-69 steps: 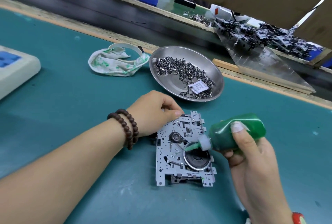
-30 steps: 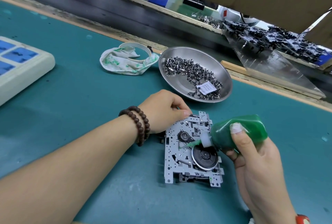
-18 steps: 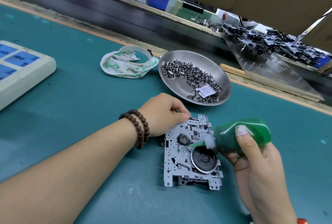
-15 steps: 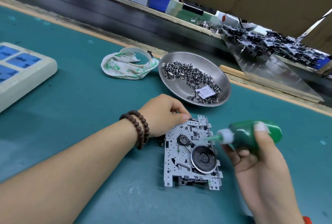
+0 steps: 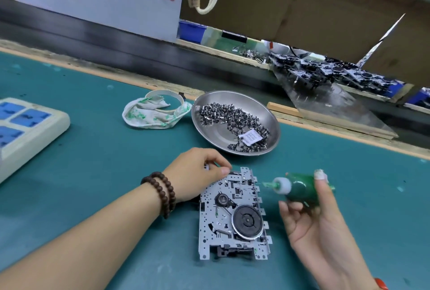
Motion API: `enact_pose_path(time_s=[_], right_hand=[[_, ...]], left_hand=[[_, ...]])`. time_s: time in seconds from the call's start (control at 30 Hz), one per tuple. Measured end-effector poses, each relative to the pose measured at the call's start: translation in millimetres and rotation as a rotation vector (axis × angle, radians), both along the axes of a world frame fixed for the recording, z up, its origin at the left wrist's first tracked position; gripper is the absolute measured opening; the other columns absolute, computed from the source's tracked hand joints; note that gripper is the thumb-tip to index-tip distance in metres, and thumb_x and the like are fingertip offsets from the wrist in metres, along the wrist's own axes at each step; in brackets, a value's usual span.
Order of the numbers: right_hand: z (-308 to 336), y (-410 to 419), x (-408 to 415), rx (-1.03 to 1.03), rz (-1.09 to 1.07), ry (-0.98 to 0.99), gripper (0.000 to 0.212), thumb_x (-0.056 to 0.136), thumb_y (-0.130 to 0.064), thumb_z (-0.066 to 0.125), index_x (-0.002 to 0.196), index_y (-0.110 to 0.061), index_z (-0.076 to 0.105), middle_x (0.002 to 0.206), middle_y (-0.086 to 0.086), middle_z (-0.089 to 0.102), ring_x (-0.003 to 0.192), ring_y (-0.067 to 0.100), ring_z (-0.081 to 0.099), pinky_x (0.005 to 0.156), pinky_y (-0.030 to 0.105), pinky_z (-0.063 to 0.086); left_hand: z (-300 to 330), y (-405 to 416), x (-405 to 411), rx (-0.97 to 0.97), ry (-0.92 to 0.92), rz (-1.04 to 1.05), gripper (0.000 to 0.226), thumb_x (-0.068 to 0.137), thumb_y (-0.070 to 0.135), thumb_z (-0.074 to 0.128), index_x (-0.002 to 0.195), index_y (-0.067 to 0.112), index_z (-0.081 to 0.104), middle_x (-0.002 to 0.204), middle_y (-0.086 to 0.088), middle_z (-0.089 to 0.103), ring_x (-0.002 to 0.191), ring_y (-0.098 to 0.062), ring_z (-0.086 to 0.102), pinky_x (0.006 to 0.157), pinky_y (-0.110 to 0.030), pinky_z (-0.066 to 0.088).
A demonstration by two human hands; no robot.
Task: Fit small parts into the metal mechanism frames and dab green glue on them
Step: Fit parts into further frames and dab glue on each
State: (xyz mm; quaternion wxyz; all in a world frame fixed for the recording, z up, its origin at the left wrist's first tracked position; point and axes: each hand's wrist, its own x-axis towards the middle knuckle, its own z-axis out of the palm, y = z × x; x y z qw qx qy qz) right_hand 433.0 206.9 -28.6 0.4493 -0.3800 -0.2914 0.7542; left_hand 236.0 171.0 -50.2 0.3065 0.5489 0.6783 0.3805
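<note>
I judge the glue step on this piece is done or paused, since the nozzle is off the metal; the next move calls for either another small part from the dish or one more dab, and I cannot tell which. My left hand [image 5: 197, 171] lies curled over the far left corner of the mechanism frame [image 5: 232, 215], fingertips pinching its edge to pin it flat on the green mat [image 5: 104, 173], forearm running in from the lower left. The steel dish [image 5: 274, 127] of small parts [image 5: 232, 120] sits just beyond. My right hand [image 5: 309, 215], palm up, grips the green glue bottle [image 5: 300, 188] between thumb and fingers, nozzle pointing left, clear of the frame's right edge
</note>
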Motion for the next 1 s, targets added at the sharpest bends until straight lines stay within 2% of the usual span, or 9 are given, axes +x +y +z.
enact_pose_path(time_s=[0.23,0.37,0.47,0.57,0.63,0.7,0.8,0.9,1.0], right_hand=[[2,-1,2,-0.039,0.021,0.072,0.027,0.063,-0.030,0.064,0.080,-0.009,0.064,0.065,0.005,0.066,0.039,0.006,0.052,0.044,0.021,0.053],[1,1,6,0.023,0.020,0.068,0.027,0.065,-0.023,0.061,0.087,-0.007,0.063,0.068,0.009,0.069,0.048,0.012,0.063,0.046,0.022,0.054],[-4,0,9,0.168,0.002,-0.081,0.031,0.061,-0.023,0.066,0.088,-0.009,0.062,0.070,0.007,0.070,0.051,0.012,0.062,0.049,0.024,0.055],[-6,0,11,0.395,0.003,-0.343,0.026,0.056,-0.021,0.081,0.077,-0.021,0.066,0.060,0.001,0.059,0.045,0.009,0.048,0.047,0.023,0.048],[-6,-1,11,0.416,0.053,-0.316,0.031,0.053,-0.018,0.081,0.080,-0.025,0.069,0.061,0.003,0.060,0.047,0.010,0.051,0.046,0.023,0.048],[-7,0,13,0.380,0.118,-0.232,0.044,0.047,-0.026,0.079,0.088,-0.017,0.068,0.071,0.007,0.069,0.058,0.013,0.061,0.050,0.023,0.052],[-9,-2,16,0.401,0.240,-0.320,0.053,0.054,-0.012,0.081,0.100,-0.008,0.057,0.092,0.010,0.073,0.079,0.013,0.066,0.074,0.026,0.052],[-9,-5,16,0.497,0.283,-0.479,0.042,0.068,-0.028,0.070,0.105,-0.019,0.051,0.100,0.002,0.071,0.086,0.009,0.060,0.086,0.024,0.044],[-12,-3,18,0.653,0.286,-0.561,0.040,0.086,-0.010,0.065,0.116,-0.031,0.047,0.107,-0.014,0.067,0.098,-0.002,0.061,0.084,0.009,0.042]], left_hand=[[0,-7,3,0.047,0.062,0.041,0.009,0.088,0.033,0.058,0.088,0.042,0.057,0.089,0.017,0.061,0.085,0.005,0.056,0.072,-0.005,0.039],[9,-18,3,0.062,0.060,0.186,0.010,0.089,0.029,0.056,0.093,0.039,0.055,0.101,0.014,0.047,0.095,-0.004,0.052,0.089,-0.019,0.040],[15,-40,-2,0.022,0.238,0.285,0.014,0.089,0.034,0.055,0.092,0.043,0.046,0.088,0.013,0.047,0.081,-0.007,0.050,0.074,-0.019,0.038],[17,-66,2,-0.161,-0.008,0.213,0.017,0.087,0.032,0.059,0.098,0.037,0.047,0.065,0.000,0.064,0.052,-0.011,0.057,0.051,-0.019,0.045],[18,-76,10,-0.222,-0.191,0.137,0.031,0.084,0.023,0.064,0.104,0.036,0.045,0.063,0.001,0.068,0.046,-0.015,0.058,0.048,-0.021,0.047],[15,-78,16,-0.217,-0.290,0.106,0.043,0.081,0.012,0.068,0.110,0.033,0.044,0.062,0.000,0.068,0.045,-0.013,0.057,0.051,-0.020,0.047],[12,-74,19,-0.184,-0.476,0.152,0.050,0.079,0.001,0.067,0.118,0.024,0.046,0.066,-0.007,0.068,0.053,-0.018,0.059,0.055,-0.024,0.051],[10,-69,21,-0.166,-0.646,0.206,0.051,0.078,-0.008,0.064,0.119,0.018,0.049,0.070,-0.016,0.068,0.061,-0.024,0.059,0.056,-0.031,0.056],[11,-65,24,-0.135,-0.706,0.223,0.050,0.080,-0.012,0.061,0.121,0.015,0.051,0.072,-0.019,0.066,0.056,-0.023,0.060,0.049,-0.029,0.055]])
